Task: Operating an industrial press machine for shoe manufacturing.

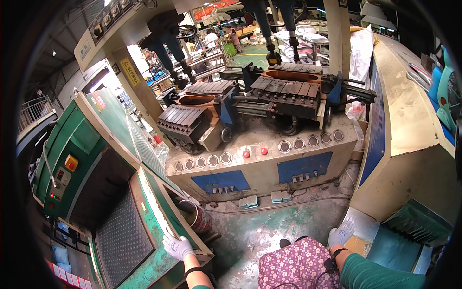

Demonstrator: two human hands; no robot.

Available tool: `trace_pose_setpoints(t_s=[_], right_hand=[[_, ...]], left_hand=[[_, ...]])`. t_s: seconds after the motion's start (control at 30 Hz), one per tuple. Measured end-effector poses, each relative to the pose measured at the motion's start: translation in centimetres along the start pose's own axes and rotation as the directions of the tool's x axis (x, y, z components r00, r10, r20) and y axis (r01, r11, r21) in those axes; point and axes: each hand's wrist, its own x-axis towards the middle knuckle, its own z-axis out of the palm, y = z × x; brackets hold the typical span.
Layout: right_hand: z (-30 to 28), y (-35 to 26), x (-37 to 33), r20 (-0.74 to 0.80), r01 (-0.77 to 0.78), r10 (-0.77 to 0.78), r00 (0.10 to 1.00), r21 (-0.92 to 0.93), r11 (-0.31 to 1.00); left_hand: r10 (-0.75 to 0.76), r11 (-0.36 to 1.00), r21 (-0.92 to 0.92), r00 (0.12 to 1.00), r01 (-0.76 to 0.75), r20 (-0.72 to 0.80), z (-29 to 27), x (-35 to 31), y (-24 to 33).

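Observation:
My left hand (177,246), in a white glove, lies with its fingers out on the edge of a green machine (156,224) at the left. A dark studded belt (124,241) runs inside that machine's opening. My right hand (341,233), gloved too, rests fingers spread on the metal ledge (362,222) of a cream machine (409,130) at the right. Neither hand holds anything. Ahead of me stands a two-station press (260,159) with rows of metal plates (284,87) around orange-brown hollows. Round gauges and two red buttons (255,152) line its front.
On the floor a bucket (196,216) stands beside the green machine, and two pedals (264,199) sit below the press with a cable near them. A flowered purple cloth (298,265) covers my lap. A teal fan (447,89) is at the far right. Other people are far back.

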Motion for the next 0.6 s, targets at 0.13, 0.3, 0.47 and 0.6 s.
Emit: trace_pose_setpoints(t_s=[0.13, 0.3, 0.47, 0.6], right_hand=[[-0.2, -0.1, 0.0, 0.015, -0.008, 0.008, 1.0, -0.01, 1.0], [-0.6, -0.2, 0.0, 0.026, -0.001, 0.002, 1.0, -0.019, 1.0], [-1.0, -0.3, -0.1, 0.046, -0.005, 0.006, 0.999, -0.011, 1.0], [-1.2, -0.4, -0.1, 0.048, -0.007, 0.007, 0.999, -0.009, 1.0]], left_hand=[[0.009, 1.0, 0.0, 1.0, -0.009, -0.03, 0.1, -0.1, 0.0], [0.021, 1.0, 0.008, 0.999, -0.021, -0.045, 0.7, 0.1, -0.4], [0.028, 0.999, 0.024, 0.997, -0.027, -0.074, 1.3, 0.2, -0.7], [0.023, 0.999, 0.024, 0.998, -0.021, -0.064, 0.8, 0.1, -0.3]])
